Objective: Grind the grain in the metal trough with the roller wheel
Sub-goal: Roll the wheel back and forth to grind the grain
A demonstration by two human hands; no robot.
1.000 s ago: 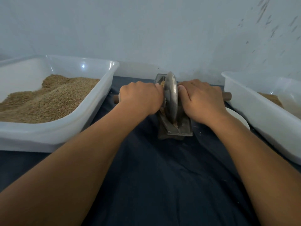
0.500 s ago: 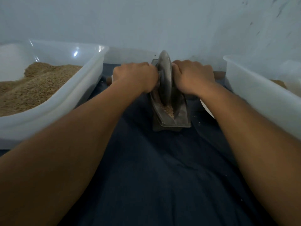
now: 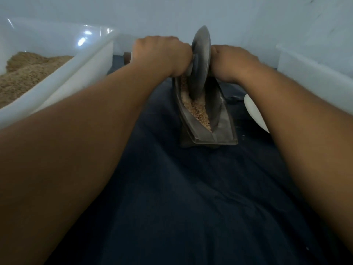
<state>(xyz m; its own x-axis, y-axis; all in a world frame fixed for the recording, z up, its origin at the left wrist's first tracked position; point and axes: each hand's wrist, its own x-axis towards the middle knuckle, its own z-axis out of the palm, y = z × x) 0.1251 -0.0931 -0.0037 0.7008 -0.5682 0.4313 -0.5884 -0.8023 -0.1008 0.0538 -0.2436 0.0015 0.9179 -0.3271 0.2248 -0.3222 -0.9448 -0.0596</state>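
A narrow metal trough point(image 3: 225, 129) lies on the dark cloth, running away from me. Tan crushed grain point(image 3: 198, 111) fills its groove. The metal roller wheel point(image 3: 200, 62) stands on edge in the far half of the trough. My left hand point(image 3: 160, 54) grips the wooden handle on the wheel's left side; the handle's end point(image 3: 127, 58) sticks out past my fist. My right hand point(image 3: 233, 64) grips the handle on the right side, which my fingers hide.
A white plastic tub point(image 3: 63, 79) holding a heap of tan grain point(image 3: 24, 73) stands at the left. Another white tub point(image 3: 313, 77) stands at the right, with a white round dish point(image 3: 254, 111) beside it. A pale wall is just behind the trough.
The wheel has rolled away from me toward the far end of the trough with both hands, uncovering more grain in the near half. The camera has moved forward.
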